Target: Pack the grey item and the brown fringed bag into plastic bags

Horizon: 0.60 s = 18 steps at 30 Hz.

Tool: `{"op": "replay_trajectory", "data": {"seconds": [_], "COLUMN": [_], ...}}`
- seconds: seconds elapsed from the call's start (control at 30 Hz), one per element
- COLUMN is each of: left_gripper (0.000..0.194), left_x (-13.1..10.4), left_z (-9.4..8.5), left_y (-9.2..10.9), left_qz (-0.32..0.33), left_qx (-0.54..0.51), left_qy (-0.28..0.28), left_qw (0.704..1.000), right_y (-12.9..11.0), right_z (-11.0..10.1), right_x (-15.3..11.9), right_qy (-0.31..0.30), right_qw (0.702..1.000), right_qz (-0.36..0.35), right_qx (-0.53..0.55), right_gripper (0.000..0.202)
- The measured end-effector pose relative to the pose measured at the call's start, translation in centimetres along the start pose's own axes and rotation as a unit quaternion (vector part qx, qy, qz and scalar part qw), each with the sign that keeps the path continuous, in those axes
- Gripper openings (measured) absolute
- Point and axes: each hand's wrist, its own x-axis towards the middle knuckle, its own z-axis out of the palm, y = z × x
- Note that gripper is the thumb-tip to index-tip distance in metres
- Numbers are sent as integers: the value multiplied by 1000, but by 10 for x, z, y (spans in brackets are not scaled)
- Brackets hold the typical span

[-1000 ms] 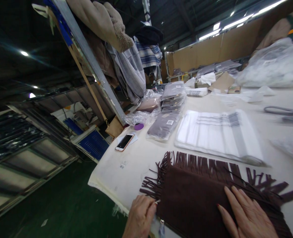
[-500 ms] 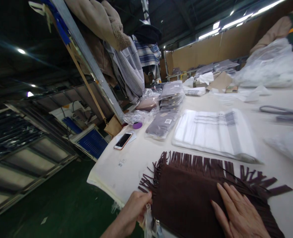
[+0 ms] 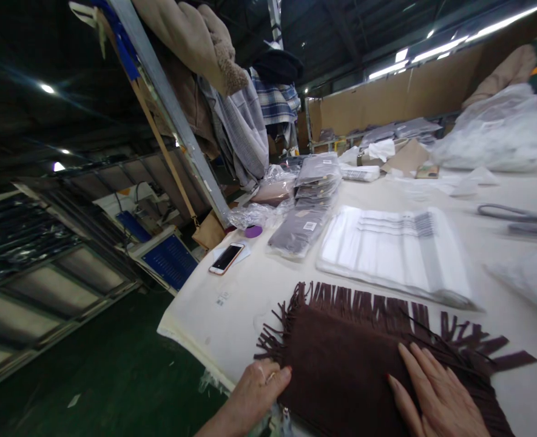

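A dark brown fringed bag (image 3: 341,364) with a soft, suede-like face lies flat on the table in front of me. Long strips fan out along its far side and both ends, and thin dark cords cross its right part. My left hand (image 3: 259,388) grips the near left edge, thumb on top and the other fingers curled beneath, partly hidden. Just below that hand shows a small metal clasp (image 3: 286,413) with some clear plastic. My right hand (image 3: 441,388) rests flat on the bag's right part, fingers stretched out.
Beyond the bag lies a folded white striped cloth (image 3: 386,249). Bagged grey packets (image 3: 298,230), a phone (image 3: 226,259) and a purple disc (image 3: 253,231) sit further left. Clear plastic bags (image 3: 500,133) pile up at the far right, near a co-worker's sleeve (image 3: 505,73). The table edge drops off at left.
My left hand has shifted slightly right, its thumb now over the bag's edge; the metal clasp shows less. My right hand stays flat in place. The view has tilted a little.
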Motion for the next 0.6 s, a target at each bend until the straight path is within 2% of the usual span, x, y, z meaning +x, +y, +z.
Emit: {"op": "replay_trajectory", "data": {"seconds": [0.07,0.13,0.17,0.23,0.27,0.3,0.33,0.37,0.47,0.5,0.6], "left_gripper": [56,52,47,34,31,30,29,28,31,35,40], "left_x": [1,2,1,1,2,2,3,3,3,3,4], "left_z": [1,4,7,12,15,16,17,16,13,11,10], "left_y": [-3,-6,-7,-9,-10,-10,-10,-10,-10,-10,-10], "left_qz": [17,2,-15,-56,-73,-83,-82,-71,-11,2,12], "left_qx": [-1,-108,-196,-378,-438,-467,-473,-456,-313,-270,-227], "left_qy": [28,7,-23,-94,-122,-137,-138,-129,-60,-38,-9], "left_qw": [999,994,980,919,888,869,867,878,948,962,974], "right_y": [-1,-1,-1,-1,-1,0,0,1,2,2,2], "right_z": [-1,-2,-2,-2,-2,-2,-1,0,2,2,2], "right_x": [1,2,2,3,3,2,2,1,-2,-3,-5], "right_qy": [10,3,-3,-13,-19,-22,-30,-35,-53,-59,-67], "right_qw": [1000,1000,1000,1000,1000,1000,999,999,998,998,997], "right_qz": [1,3,3,6,6,10,12,12,14,20,23], "right_qx": [3,-2,-5,-12,-14,-18,-22,-25,-22,-19,-18], "right_gripper": [36,34,33,31,30,29,28,28,29,29,29]}}
